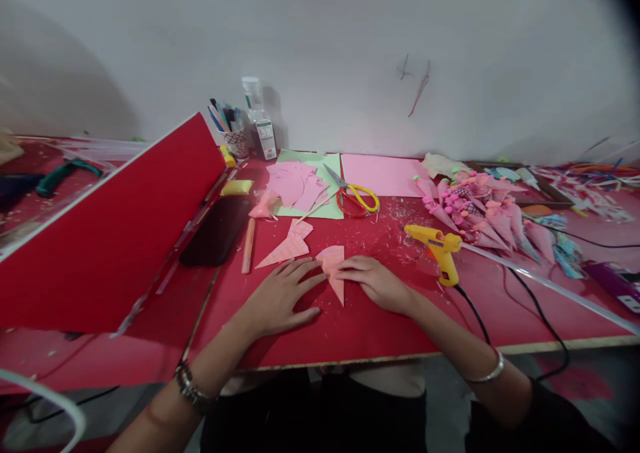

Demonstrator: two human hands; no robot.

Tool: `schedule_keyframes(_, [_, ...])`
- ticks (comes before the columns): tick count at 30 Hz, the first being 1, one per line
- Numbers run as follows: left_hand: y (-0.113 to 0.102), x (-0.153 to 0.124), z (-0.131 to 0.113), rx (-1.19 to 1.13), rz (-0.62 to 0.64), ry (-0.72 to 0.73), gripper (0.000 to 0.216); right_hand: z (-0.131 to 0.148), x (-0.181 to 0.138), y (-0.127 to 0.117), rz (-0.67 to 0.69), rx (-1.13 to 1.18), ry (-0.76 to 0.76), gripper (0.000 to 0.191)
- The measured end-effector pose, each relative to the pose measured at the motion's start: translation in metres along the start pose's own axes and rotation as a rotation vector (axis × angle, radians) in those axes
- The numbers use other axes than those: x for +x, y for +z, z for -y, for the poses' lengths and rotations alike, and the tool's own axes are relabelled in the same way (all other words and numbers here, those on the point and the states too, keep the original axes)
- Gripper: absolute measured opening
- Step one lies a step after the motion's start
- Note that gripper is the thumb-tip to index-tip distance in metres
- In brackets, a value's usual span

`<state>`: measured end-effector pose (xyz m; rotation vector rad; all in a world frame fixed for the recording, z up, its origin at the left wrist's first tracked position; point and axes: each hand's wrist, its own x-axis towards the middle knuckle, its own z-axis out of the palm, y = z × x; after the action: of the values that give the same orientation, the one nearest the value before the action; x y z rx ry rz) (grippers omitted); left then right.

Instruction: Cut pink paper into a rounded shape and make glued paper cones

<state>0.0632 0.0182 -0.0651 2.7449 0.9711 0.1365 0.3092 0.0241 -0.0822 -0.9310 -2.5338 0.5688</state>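
A small pink paper piece (334,268), pointed toward me, lies on the red table (380,330) between my hands. My left hand (280,296) rests flat on the table with fingers spread, fingertips touching the paper's left edge. My right hand (375,281) lies over the paper's right edge, fingers curved down and pressing it. Another pink patterned paper wedge (287,248) lies just beyond my left hand.
A yellow glue gun (440,248) with a black cord stands right of my hands. Scissors (355,196), pink and green sheets (300,183), a pile of pink paper cones (480,210), a pen cup (234,136), a bottle and a tilted red board (110,233) surround the work spot.
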Motion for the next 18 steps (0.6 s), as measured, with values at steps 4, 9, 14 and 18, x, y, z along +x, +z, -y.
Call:
schedule_keyframes(4, [0.001, 0.0, 0.0, 0.003, -0.008, -0.001, 0.053, -0.001, 0.009, -0.002, 0.022, -0.069, 0.031, 0.047])
schedule_keyframes(9, [0.002, -0.001, 0.0, 0.015, -0.015, 0.0, 0.054, -0.002, 0.02, -0.004, 0.031, -0.134, 0.034, 0.044])
schedule_keyframes(14, [0.001, -0.001, -0.001, 0.014, -0.017, -0.002, 0.054, -0.005, 0.032, -0.001, 0.005, -0.154, 0.078, 0.041])
schedule_keyframes(18, [0.0, 0.0, -0.001, 0.016, -0.024, 0.0, 0.053, -0.007, 0.033, 0.002, 0.013, -0.164, 0.087, 0.039])
